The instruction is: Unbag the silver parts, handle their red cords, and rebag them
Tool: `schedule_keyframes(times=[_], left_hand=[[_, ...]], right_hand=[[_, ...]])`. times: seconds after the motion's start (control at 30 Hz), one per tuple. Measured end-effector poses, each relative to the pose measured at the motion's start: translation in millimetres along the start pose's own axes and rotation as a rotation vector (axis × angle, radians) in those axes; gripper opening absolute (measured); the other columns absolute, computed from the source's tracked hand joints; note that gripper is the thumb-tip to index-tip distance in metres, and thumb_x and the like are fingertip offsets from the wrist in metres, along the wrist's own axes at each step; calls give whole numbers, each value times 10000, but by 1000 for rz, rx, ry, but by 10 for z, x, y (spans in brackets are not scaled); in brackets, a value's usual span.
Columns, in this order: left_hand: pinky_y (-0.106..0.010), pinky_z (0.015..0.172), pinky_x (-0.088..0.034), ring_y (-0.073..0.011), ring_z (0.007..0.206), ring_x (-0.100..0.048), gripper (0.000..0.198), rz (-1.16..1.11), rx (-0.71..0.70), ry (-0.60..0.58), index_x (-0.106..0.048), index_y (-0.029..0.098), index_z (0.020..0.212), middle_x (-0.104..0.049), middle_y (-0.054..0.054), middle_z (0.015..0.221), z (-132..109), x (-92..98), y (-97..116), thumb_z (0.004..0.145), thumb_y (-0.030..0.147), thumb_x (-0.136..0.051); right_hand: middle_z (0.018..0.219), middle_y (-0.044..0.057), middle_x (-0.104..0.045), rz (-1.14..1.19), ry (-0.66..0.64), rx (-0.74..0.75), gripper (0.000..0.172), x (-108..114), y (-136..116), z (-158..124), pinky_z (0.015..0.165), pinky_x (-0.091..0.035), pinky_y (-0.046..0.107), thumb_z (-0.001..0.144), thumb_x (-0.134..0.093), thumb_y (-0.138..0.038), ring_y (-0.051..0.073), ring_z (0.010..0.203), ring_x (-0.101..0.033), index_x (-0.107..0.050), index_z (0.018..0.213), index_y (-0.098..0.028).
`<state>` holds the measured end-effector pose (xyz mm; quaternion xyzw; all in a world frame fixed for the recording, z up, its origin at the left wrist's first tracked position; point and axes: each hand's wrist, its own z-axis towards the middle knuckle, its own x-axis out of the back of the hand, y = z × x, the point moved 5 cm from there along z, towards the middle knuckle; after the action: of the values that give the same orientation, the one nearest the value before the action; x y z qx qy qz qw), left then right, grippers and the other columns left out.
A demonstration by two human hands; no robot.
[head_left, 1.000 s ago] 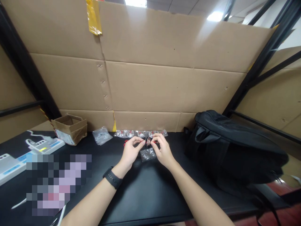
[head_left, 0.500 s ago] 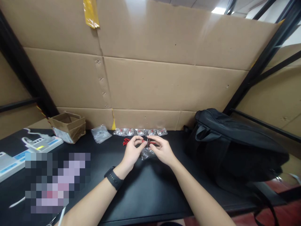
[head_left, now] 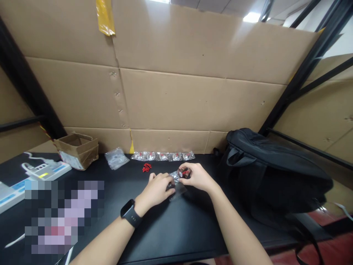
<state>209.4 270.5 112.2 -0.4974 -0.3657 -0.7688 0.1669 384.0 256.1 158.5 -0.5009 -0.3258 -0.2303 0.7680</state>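
Note:
My right hand pinches a small shiny round disc with a red cord on it, held by its edge between thumb and fingers. Close beside it, my left hand is curled over a clear plastic bag on the black table, its thumb and fingertips closed at the bag's edge. Something dark shows between those fingers, too small to make out. A little bundle of red cords lies just beyond my left hand. Behind it, several round pieces in clear wrappers form a row, each with a red spot.
Flat clear bags lie at the back left, near an open cardboard box. A white power strip with cables is at far left, beside a blurred-out patch. A black backpack fills the right side. Cardboard walls the back.
My hands have moved apart: the left came down onto the plastic bag, while the right keeps the disc with the red cord. The red cord bundle is now fully uncovered.

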Motion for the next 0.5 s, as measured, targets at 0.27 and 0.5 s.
schedule_keyframes(times=[0.27, 0.5], left_hand=[[-392, 855, -287, -266, 988, -611, 129, 85, 19, 67, -678, 238, 993, -709, -78, 1030, 36, -23, 32, 885, 265, -611], [-404, 889, -270, -265, 986, -639, 102, 73, 64, 97, -659, 223, 934, -728, -72, 965, 48, 17, -29, 885, 242, -573]], right_hand=[[690, 0, -712, -201, -246, -25, 346, -127, 18, -48, 630, -453, 230, 650, -840, -353, 155, 632, -632, -791, 960, -207], [708, 15, -725, -284, -254, 20, 223, -266, -9, -46, 611, -425, 226, 668, -794, -288, 152, 630, -623, -783, 875, -203]])
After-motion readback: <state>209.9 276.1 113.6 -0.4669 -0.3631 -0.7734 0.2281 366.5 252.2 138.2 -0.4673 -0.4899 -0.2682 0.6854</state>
